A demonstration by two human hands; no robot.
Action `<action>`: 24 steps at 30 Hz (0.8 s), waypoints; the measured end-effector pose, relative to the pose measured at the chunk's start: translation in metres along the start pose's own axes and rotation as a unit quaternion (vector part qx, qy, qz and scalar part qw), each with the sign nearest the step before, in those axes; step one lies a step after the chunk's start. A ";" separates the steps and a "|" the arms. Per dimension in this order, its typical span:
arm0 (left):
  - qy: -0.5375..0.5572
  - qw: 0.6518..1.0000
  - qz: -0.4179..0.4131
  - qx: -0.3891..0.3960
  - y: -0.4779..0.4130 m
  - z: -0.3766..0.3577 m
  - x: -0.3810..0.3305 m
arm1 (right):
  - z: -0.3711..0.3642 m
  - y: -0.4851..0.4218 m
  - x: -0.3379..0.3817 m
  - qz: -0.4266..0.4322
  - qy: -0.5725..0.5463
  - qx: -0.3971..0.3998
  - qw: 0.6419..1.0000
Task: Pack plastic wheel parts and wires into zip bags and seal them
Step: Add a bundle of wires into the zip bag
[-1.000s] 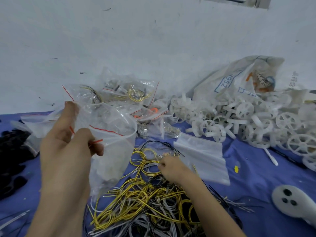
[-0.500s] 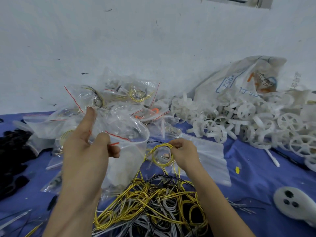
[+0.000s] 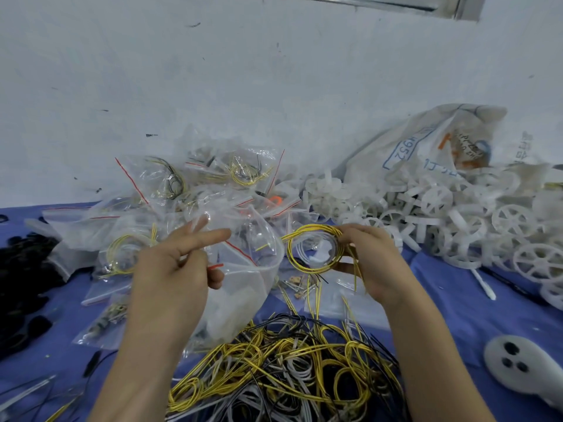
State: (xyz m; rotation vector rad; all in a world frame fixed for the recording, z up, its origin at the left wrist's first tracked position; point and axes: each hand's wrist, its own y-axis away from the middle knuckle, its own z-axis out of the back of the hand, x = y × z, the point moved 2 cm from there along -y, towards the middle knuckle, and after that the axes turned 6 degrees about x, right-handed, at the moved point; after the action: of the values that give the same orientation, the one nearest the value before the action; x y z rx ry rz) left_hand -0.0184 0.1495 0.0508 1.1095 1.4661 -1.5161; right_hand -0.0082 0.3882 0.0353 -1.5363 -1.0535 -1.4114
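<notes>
Far left edge: black parts (image 3: 24, 269) heaped on blue cloth (image 3: 441, 315). Left of centre: left hand (image 3: 173, 269), pinching the lip of an open zip bag (image 3: 243, 278) between thumb and curled fingers, with index and middle fingers (image 3: 213, 236) stretched straight along the rim to prop the mouth wide. Mouth turned up and to the right, toward the other hand. Behind, against the wall: filled bags (image 3: 213, 184) in a pile. Just right of the mouth, not yet inside: yellow wire coil (image 3: 316, 228), wound into a ring, loose ends trailing downward. Gripped at its right side by right hand (image 3: 377, 263), fingers curled round the strands, thumb beneath. Ring flat toward the camera. Probably needs only a short leftward push into the opening, with the right hand nearer and carrying. Likely snag: trailing ends catching on the rim. Bottom centre: loose wire pile (image 3: 289, 379). Right: white wheel parts (image 3: 457, 226) spilling from a sack (image 3: 426, 147). Lower right corner: white device (image 3: 524, 370).
</notes>
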 end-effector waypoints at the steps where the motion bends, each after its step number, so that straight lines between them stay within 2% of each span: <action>1: -0.005 1.000 0.002 0.004 0.000 0.000 0.001 | 0.002 0.002 0.005 0.012 -0.006 0.001 1.000; 6: -0.027 0.999 0.001 0.019 0.001 -0.003 0.001 | 0.013 0.015 0.030 0.107 -0.031 -0.029 0.993; 9: -0.047 0.999 -0.010 0.022 0.002 -0.004 -0.001 | 0.017 0.019 0.037 0.115 -0.071 -0.036 0.990; 14: -0.056 0.998 -0.018 0.029 0.003 -0.007 -0.001 | 0.009 0.024 0.040 0.065 -0.170 0.052 0.982; 18: -0.056 0.998 -0.012 0.042 0.002 -0.007 0.003 | -0.009 0.029 0.041 0.078 -0.168 0.093 0.978; 21: -0.054 0.998 -0.014 0.009 0.001 -0.003 0.004 | -0.014 0.032 0.043 0.097 -0.175 0.100 0.975; 24: -0.035 0.997 -0.032 -0.058 -0.001 0.003 0.000 | -0.009 0.030 0.043 0.097 -0.177 0.091 0.975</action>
State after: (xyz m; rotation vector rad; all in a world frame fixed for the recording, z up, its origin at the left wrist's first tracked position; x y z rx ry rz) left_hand -0.0194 0.1466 0.0509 0.9398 1.5327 -1.4789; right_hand 0.0181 0.3726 0.0783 -1.7388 -1.1689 -0.9022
